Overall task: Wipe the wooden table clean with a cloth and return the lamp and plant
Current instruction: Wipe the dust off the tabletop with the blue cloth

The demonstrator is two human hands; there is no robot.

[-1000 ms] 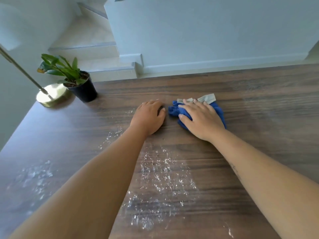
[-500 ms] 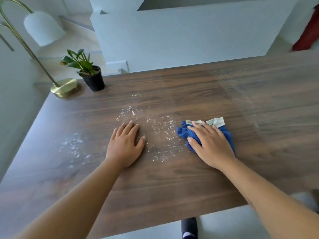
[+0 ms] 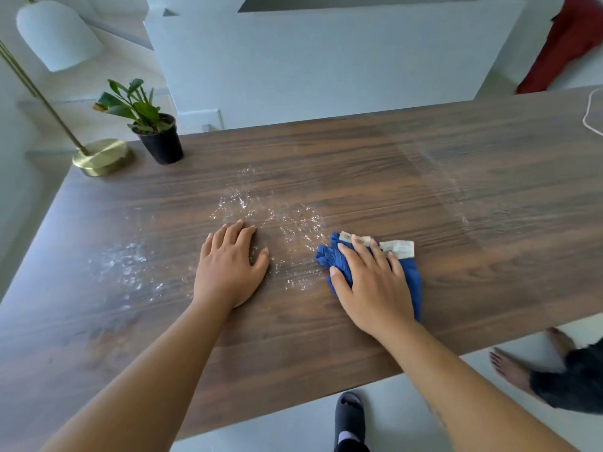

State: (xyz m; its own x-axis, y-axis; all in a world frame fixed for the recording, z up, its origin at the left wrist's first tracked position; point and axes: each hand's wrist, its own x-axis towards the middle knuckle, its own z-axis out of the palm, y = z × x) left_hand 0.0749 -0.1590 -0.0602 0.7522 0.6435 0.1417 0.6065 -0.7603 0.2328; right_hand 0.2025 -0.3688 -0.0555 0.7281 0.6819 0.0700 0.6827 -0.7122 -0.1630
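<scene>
Here the blue cloth (image 3: 411,278) lies flat on the wooden table (image 3: 359,164) near its front edge, pressed under the right hand (image 3: 370,282) with fingers spread. The left hand (image 3: 228,265) rests open-palmed beside scattered white powder (image 3: 293,223). The lamp (image 3: 101,156) and potted plant (image 3: 156,125) crowd the far-left corner, leaving the table's right stretch bare.

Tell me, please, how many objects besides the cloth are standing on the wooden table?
2: the lamp at the far left corner, and the potted plant just right of it. A white cord crosses the far right edge.
</scene>
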